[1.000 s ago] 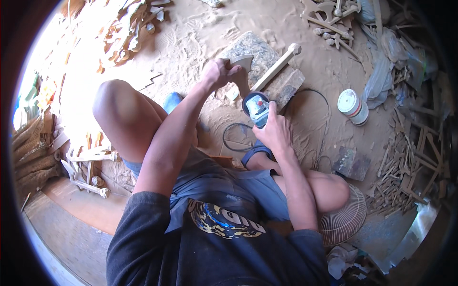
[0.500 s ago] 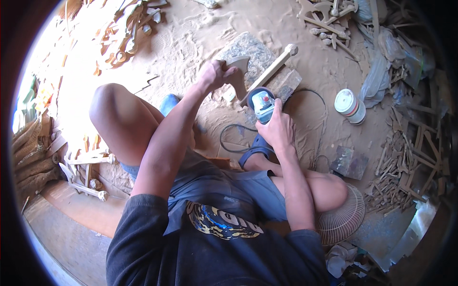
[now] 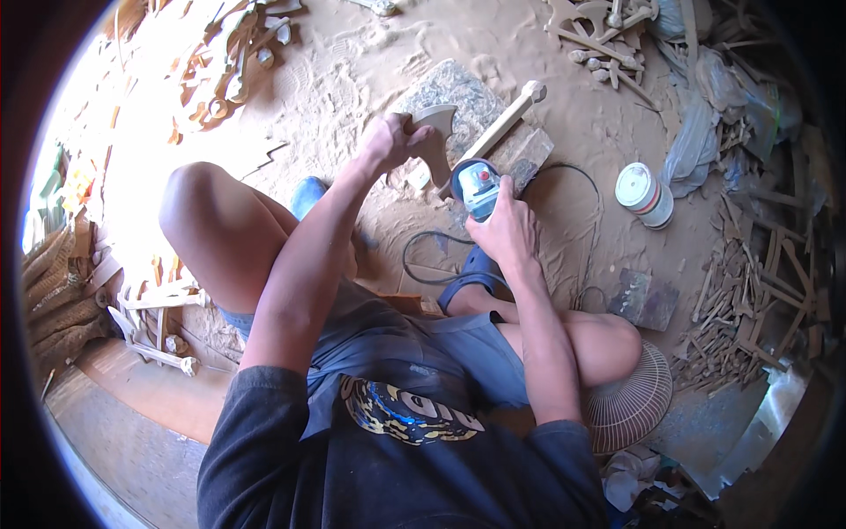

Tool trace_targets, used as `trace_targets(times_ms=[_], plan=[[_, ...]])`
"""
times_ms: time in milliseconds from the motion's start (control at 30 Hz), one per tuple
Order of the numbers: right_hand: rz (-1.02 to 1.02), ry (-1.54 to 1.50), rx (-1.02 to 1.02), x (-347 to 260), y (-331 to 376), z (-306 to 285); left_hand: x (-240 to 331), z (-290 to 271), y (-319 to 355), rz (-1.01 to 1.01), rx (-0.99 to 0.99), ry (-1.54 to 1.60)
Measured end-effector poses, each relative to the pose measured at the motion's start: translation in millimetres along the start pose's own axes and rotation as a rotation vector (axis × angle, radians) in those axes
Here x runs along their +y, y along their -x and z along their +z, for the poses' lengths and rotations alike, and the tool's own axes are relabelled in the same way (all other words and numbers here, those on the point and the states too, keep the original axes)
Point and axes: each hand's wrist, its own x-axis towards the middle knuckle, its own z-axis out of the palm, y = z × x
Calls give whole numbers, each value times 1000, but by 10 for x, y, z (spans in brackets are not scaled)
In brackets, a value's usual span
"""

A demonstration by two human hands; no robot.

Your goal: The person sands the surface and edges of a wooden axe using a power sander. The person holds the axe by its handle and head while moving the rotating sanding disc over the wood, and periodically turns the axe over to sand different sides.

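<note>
My left hand (image 3: 393,144) is closed on a curved, axe-blade-shaped wooden piece (image 3: 434,150) with a pointed upper tip. In my right hand (image 3: 509,229) is a teal angle grinder (image 3: 481,194), gripped by its body. The dark round disc of the grinder is right beside the lower end of the wooden piece; whether they touch I cannot tell. Behind them a long pale wooden handle (image 3: 498,126) with a knobbed end leans across a stone slab (image 3: 454,88) and a wooden block (image 3: 534,154).
A dark cord (image 3: 589,189) loops over the dusty ground. To the right stand a white-lidded tub (image 3: 648,196) and heaps of wooden pieces (image 3: 731,300). A round wire fan guard (image 3: 630,401) is by my right knee. More carved pieces (image 3: 233,62) lie at far left.
The grinder and my right hand have shifted slightly left and up. The wooden piece has turned a little in my left hand, which stays nearly in place.
</note>
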Motion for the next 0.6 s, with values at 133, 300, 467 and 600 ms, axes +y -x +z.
trace_targets(times_ms=[133,300,467,600], plan=[[11,14,10,5,-76,-16,51,-1,-3,-16,-10,-21],[17,12,38,12,-192,-66,6,-4,-22,-13,-6,-20],[28,59,-5,-38,-255,-118,37,-4,0,-19,-8,14],[16,78,30,-45,-343,-114,54,-31,7,5,-2,-21]])
